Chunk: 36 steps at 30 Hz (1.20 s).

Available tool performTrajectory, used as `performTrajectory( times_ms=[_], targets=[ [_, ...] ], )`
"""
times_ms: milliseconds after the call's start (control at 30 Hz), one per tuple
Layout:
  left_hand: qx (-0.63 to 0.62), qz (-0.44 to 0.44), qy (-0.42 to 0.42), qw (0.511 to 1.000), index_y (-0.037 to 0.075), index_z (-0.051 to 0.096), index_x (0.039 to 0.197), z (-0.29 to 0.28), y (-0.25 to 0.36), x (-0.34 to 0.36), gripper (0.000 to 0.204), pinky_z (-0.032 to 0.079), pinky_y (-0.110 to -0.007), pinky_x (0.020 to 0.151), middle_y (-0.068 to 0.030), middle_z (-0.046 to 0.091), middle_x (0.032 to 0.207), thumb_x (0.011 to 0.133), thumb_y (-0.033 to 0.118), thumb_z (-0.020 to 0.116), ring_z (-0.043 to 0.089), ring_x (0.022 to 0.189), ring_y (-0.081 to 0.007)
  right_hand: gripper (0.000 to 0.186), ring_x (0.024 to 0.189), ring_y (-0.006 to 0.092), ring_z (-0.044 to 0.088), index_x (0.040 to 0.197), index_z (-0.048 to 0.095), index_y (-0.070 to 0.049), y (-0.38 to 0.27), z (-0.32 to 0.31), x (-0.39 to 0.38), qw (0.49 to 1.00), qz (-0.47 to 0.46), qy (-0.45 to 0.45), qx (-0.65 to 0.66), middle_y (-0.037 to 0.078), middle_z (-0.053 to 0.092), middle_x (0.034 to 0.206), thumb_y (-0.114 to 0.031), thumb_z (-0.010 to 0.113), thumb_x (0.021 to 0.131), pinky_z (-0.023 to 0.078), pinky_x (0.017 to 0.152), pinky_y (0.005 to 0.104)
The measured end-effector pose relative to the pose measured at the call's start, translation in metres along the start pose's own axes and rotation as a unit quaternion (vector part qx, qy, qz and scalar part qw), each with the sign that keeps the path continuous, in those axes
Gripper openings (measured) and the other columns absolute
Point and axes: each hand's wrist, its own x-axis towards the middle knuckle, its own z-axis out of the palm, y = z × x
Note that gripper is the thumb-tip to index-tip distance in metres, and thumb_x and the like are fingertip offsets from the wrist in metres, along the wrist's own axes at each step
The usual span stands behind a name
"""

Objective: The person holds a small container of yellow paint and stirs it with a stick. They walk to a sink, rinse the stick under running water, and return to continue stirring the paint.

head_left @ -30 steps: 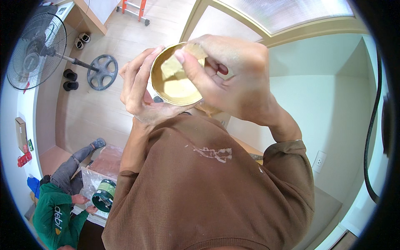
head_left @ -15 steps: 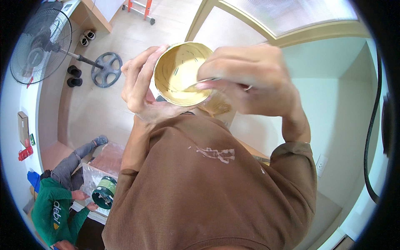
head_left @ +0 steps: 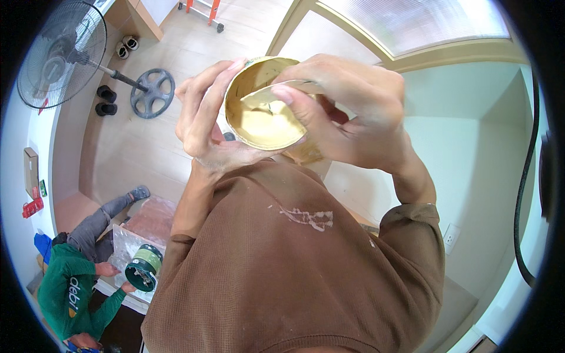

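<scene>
A round can [head_left: 235,115], smeared inside with pale yellow paint, is tilted so that I look into its mouth. Around its left side and underneath, the fingers and thumb of my left hand [head_left: 203,120] are closed. My right hand [head_left: 368,112] pinches a thin, flat, scraper-like piece [head_left: 268,93] coated in the same yellow, which crosses the can's opening. Part of this piece is hidden behind my right fingers, so its exact kind is unclear. More yellow paint [head_left: 268,126] shows below it inside the can.
At lower left a co-worker in a green top [head_left: 67,285] holds a green can [head_left: 144,267] beside a plastic-covered surface. A standing fan [head_left: 62,59], shoes [head_left: 106,101] and an orange ladder [head_left: 212,10] are at the far left. A cream-framed panel [head_left: 406,62] stands far right.
My right hand has turned, and the flat piece has risen from low in the can's mouth to lie across its upper part. My left hand keeps holding the can.
</scene>
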Motion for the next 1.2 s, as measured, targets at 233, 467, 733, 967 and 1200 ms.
performTrajectory(
  times_ms=[233, 467, 733, 967, 1200],
  targets=[
    [-0.026, 0.005, 0.005, 1.0, -0.006, 0.072, 0.117, -0.001, -0.004, -0.003, 0.085, 0.045, -0.034, 0.089, -0.0174, 0.076, 0.109, 0.053, 0.043, 0.098, 0.072, 0.1, -0.0261, 0.012, 0.061, 0.0142, 0.064, 0.088, 0.073, -0.001, 0.002, -0.02, 0.002, 0.99, -0.037, -0.138, -0.009, 0.008, 0.074, 0.08, 0.006, 0.078, 0.08, 0.045, 0.048, 0.0261],
    [-0.032, 0.007, 0.007, 0.999, -0.005, 0.072, 0.119, 0.0, -0.005, -0.004, 0.086, 0.044, -0.034, 0.089, -0.0174, 0.075, 0.11, 0.055, 0.045, 0.098, 0.072, 0.101, -0.0261, 0.007, 0.053, 0.009, 0.058, 0.085, 0.074, -0.002, 0.001, -0.026, -0.001, 0.996, 0.004, -0.086, -0.028, 0.007, 0.074, 0.078, 0.003, 0.078, 0.083, 0.041, 0.044, 0.024],
    [-0.027, -0.004, -0.018, 0.999, -0.002, 0.071, 0.122, 0.002, -0.008, -0.006, 0.088, 0.046, -0.037, 0.091, -0.016, 0.074, 0.116, 0.054, 0.046, 0.099, 0.07, 0.106, -0.0267, 0.005, 0.052, 0.0078, 0.056, 0.087, 0.075, -0.001, -0.001, -0.01, -0.007, 0.996, 0.052, -0.068, -0.016, 0.006, 0.074, 0.079, 0.003, 0.078, 0.085, 0.04, 0.043, 0.023],
    [-0.04, -0.018, -0.004, 0.999, 0.001, 0.072, 0.121, 0.0, -0.007, -0.005, 0.088, 0.041, -0.033, 0.088, -0.0135, 0.075, 0.117, 0.051, 0.045, 0.099, 0.071, 0.103, -0.0221, 0.012, 0.055, 0.014, 0.06, 0.089, 0.075, 0.0, -0.003, -0.015, 0.0, 0.995, 0.033, -0.091, -0.012, 0.009, 0.074, 0.079, 0.008, 0.079, 0.081, 0.044, 0.047, 0.0271],
    [-0.036, -0.015, -0.001, 0.999, 0.001, 0.071, 0.122, -0.001, -0.011, -0.007, 0.088, 0.041, -0.033, 0.087, -0.0123, 0.075, 0.116, 0.051, 0.044, 0.099, 0.071, 0.101, -0.0213, 0.022, 0.067, 0.0238, 0.07, 0.092, 0.073, -0.003, 0.005, -0.018, -0.008, 0.991, -0.033, -0.127, -0.01, 0.01, 0.072, 0.084, -0.002, 0.082, 0.072, 0.057, 0.057, 0.0332]
  ],
)
